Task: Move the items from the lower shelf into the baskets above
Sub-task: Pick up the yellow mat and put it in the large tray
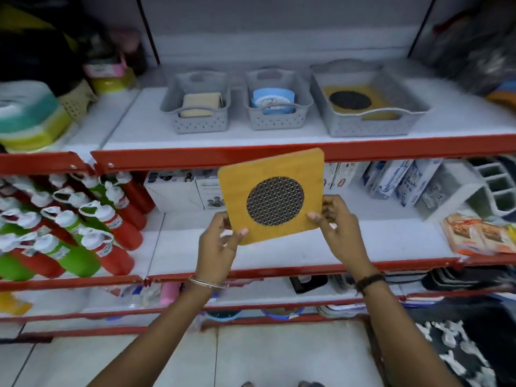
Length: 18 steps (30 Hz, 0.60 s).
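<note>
**Wooden trivet held up before the shelves**

Wood-coloured and square, the trivet has a round woven mesh centre and is held upright in front of the red shelf edge; the left hand pinches its lower left corner, the right hand its lower right edge, fingers closed on the board; above, three grey baskets stand in a row; the large basket on the right already holds a matching trivet.
</note>
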Motion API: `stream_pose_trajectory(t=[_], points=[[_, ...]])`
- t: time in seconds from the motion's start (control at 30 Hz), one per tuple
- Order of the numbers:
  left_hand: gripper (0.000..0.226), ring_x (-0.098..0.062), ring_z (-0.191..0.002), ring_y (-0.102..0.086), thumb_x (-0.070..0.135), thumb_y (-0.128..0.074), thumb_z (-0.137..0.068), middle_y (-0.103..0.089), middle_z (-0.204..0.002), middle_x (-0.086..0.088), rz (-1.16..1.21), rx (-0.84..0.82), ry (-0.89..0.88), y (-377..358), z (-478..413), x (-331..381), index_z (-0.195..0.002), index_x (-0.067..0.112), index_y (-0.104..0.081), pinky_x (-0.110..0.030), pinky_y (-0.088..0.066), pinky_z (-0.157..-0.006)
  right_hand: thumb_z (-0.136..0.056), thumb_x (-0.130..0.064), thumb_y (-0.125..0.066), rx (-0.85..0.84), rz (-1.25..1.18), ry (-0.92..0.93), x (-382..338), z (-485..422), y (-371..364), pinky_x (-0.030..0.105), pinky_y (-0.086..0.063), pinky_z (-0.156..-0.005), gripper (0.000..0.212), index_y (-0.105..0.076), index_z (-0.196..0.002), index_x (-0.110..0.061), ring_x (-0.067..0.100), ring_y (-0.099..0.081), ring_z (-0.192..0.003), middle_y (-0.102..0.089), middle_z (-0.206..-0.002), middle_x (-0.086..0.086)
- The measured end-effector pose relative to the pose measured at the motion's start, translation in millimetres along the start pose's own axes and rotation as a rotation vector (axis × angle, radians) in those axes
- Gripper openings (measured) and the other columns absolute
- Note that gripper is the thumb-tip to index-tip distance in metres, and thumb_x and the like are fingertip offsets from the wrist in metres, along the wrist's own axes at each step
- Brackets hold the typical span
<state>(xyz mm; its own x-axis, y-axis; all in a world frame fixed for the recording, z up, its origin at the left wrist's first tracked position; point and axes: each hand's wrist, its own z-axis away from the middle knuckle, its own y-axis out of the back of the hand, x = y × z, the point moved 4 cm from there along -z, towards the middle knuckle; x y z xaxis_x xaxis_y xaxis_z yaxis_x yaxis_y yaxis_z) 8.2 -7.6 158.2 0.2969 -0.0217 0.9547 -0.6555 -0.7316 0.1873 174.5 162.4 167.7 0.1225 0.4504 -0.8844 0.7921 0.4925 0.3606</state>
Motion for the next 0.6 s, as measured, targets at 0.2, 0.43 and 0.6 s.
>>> stream_pose_trajectory(t=[0.2,0.43,0.6], points=[[0.035,-0.013,-0.093,-0.062,0.024,-0.061,-0.083,-0.062,-0.110,-0.008,-0.100,0.080,-0.296,-7.5,-60.3,108.6,-0.116,0.032,-0.052,-0.025,-0.058,-0.070,-0.089,-0.022,-0.060,0.208,-0.059,0.221,-73.1,-49.4,54.2,0.016,-0.052,-0.068,0.019,-0.052,-0.106,-0.020,-0.003,-0.063,-0.082,-0.064,-0.091,-0.012],[0.063,-0.027,-0.103,-0.058,0.008,-0.068,-0.080,-0.052,-0.117,-0.004,-0.175,0.038,-0.267,-88.4,-165.5,180.0,-0.134,0.013,-0.037,-0.037,-0.053,-0.085,-0.088,-0.021,-0.060,0.421,0.054,0.276,-83.8,-141.9,138.4,0.012,-0.044,-0.062,0.027,-0.059,-0.114,-0.012,-0.005,-0.055,-0.068,-0.060,-0.077,-0.009],[0.075,-0.025,-0.112,-0.053,0.029,-0.080,-0.068,-0.049,-0.130,-0.006,-0.396,-0.309,-0.144,-162.2,-214.5,181.1,-0.133,0.019,-0.044,-0.034,-0.047,-0.097,-0.093,-0.019,-0.052,0.436,0.229,0.127,-47.6,-211.0,187.0,0.022,-0.038,-0.069,0.024,-0.062,-0.106,-0.002,0.023,-0.059,-0.084,-0.069,-0.093,0.017]])
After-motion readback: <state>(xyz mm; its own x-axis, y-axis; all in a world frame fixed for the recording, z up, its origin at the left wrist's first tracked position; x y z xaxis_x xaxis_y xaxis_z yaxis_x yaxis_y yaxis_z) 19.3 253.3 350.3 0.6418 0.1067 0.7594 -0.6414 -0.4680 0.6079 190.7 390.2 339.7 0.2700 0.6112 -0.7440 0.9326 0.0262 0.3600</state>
